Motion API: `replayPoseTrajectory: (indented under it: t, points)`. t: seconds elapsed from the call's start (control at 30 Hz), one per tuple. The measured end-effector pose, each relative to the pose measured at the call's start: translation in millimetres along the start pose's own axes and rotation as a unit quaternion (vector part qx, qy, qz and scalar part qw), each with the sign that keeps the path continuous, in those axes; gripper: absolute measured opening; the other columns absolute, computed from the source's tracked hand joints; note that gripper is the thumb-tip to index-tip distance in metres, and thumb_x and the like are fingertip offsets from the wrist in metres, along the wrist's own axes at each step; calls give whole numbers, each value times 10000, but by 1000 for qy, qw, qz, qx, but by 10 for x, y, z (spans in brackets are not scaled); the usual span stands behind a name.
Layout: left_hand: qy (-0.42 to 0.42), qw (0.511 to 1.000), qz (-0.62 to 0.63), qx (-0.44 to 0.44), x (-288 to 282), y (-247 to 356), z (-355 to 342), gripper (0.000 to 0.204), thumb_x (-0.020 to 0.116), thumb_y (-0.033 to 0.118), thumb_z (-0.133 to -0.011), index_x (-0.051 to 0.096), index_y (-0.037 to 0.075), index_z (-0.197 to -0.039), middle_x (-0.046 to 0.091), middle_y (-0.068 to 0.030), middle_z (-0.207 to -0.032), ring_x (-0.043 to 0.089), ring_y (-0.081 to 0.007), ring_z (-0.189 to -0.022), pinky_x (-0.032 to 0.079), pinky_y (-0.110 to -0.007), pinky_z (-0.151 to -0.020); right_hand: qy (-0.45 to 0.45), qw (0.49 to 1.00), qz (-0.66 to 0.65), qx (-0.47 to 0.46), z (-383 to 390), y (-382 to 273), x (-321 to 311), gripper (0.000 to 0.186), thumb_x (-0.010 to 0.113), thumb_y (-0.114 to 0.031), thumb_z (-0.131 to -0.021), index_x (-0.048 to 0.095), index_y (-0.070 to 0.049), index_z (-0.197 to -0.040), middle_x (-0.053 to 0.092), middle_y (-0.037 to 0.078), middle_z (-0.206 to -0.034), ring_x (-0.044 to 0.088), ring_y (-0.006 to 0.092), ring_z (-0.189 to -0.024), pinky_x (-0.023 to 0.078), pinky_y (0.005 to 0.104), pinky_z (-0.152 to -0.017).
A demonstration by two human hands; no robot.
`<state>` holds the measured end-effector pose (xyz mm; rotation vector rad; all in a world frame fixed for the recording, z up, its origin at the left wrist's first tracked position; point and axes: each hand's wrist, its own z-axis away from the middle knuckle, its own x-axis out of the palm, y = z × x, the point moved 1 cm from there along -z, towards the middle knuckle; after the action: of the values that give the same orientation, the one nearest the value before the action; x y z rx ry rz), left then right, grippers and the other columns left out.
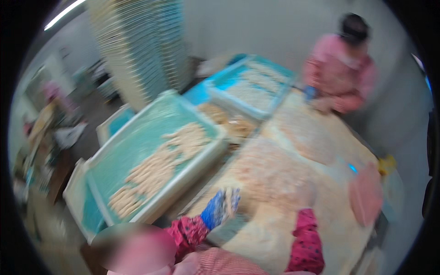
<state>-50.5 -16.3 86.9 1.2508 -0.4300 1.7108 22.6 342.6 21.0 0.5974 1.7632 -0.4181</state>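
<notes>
My left hand (221,209), in a blue glove, is raised over the near left edge of the worktable, beside a large tray. Pale elongated pieces (228,204) show between its blue fingers, which look closed on them. My right hand (306,195) reaches to the right side of a spread pile of pinkish, pale-coated pieces (270,172); motion blur smears its fingers. Both sleeves are dark pink with dots. The white-rimmed tray (121,140), lined in green, holds several rows of pale finger-shaped pieces (158,167).
Across the table, a person in pink (339,73) works at another pale pile (307,135). A second tray (220,94) stands farther back. A pink scoop-like object (365,195) lies at right. Tall tray stacks (133,46) rise behind. A blurred pink rounded shape (142,250) fills the lower left.
</notes>
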Motion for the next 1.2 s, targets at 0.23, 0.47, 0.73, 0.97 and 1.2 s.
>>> replayPoseTrajectory:
  t: [0.23, 0.47, 0.73, 0.97, 1.2]
  points:
    - [408, 696, -278, 521, -1311, 2569, 1842, 483, 384, 548, -893, 536, 90, -924, 572, -41, -823, 537, -152, -656, 489, -319, -664, 29, 978, -196, 72, -52, -332, -447, 142, 594, -76, -650, 520, -49, -768, 541, 140, -655, 558, 324, -642, 434, 420, -592]
    - [413, 636, -551, 347, -2065, 2784, 2344, 502, 361, 397, -942, 513, 0, -1209, 593, -144, -1122, 567, -228, -1016, 409, -333, -930, -35, 969, -227, 91, -160, -218, -371, 284, 629, -111, -599, 502, -38, -843, 581, 139, -719, 570, 322, -669, 445, 405, -624]
    - [139, 654, -535, 516, -792, 2114, 1213, 529, 395, 225, -959, 178, 73, -1416, 326, -125, -1398, 369, -231, -1249, 283, -351, -1052, -12, 859, -503, 93, 82, -203, -832, 212, 594, -40, -648, 561, -56, -857, 569, 60, -777, 533, 177, -715, 442, 313, -666]
    - [-164, 536, -792, 244, -40, 437, 494, 558, 613, 122, -800, 402, 27, -1308, 391, -180, -1352, 368, -301, -1261, 282, -355, -1046, -229, 908, -323, -137, 1752, -74, -1018, 427, 695, -167, -656, 566, -57, -1048, 567, 171, -1008, 541, 328, -964, 435, 386, -832]
    - [-312, 420, -840, 143, -277, -1193, -452, 541, 629, 247, -749, 469, 75, -1236, 482, -160, -1245, 452, -339, -1140, 373, -403, -946, -189, 914, -358, -19, 2126, -230, -796, 414, 668, -196, -720, 558, -2, -1068, 549, 173, -1093, 506, 309, -1047, 385, 383, -921]
